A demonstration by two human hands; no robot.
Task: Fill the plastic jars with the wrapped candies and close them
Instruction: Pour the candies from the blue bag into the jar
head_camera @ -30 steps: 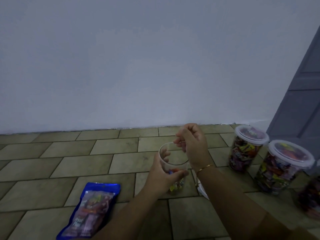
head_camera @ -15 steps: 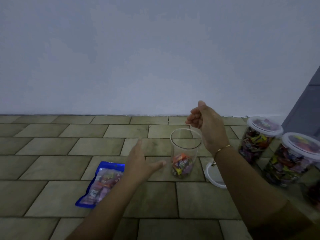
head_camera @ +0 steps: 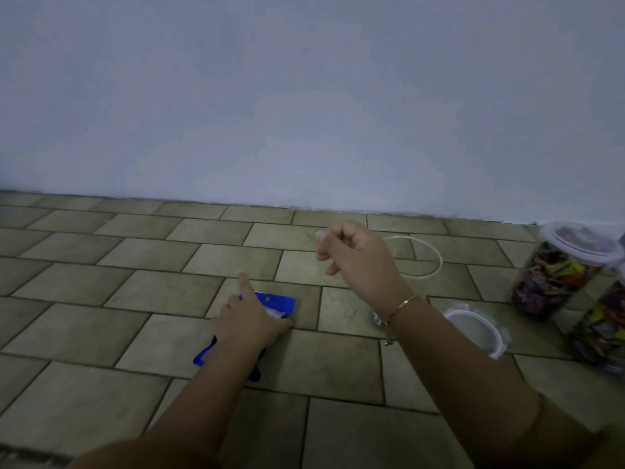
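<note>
My left hand [head_camera: 250,318] lies with straight fingers on the blue candy bag [head_camera: 274,301], which is flat on the tiled floor and mostly hidden under the hand. My right hand [head_camera: 355,257] hovers above the floor with loosely curled fingers, and nothing shows in it. Behind its wrist stands the open clear jar [head_camera: 438,262]; only the rim and part of the wall are visible. The jar's white-rimmed lid [head_camera: 495,336] lies on the floor to the right of my right forearm.
Two lidded jars full of wrapped candies stand at the right edge, one [head_camera: 564,265] near the wall and one [head_camera: 598,330] closer to me. A pale wall [head_camera: 304,96] runs along the back. Bare floor tiles [head_camera: 101,316] stretch to the left.
My left hand let go of the jar and moved left and down onto the blue bag. My right hand left the jar's mouth and drifted left. The view swung left.
</note>
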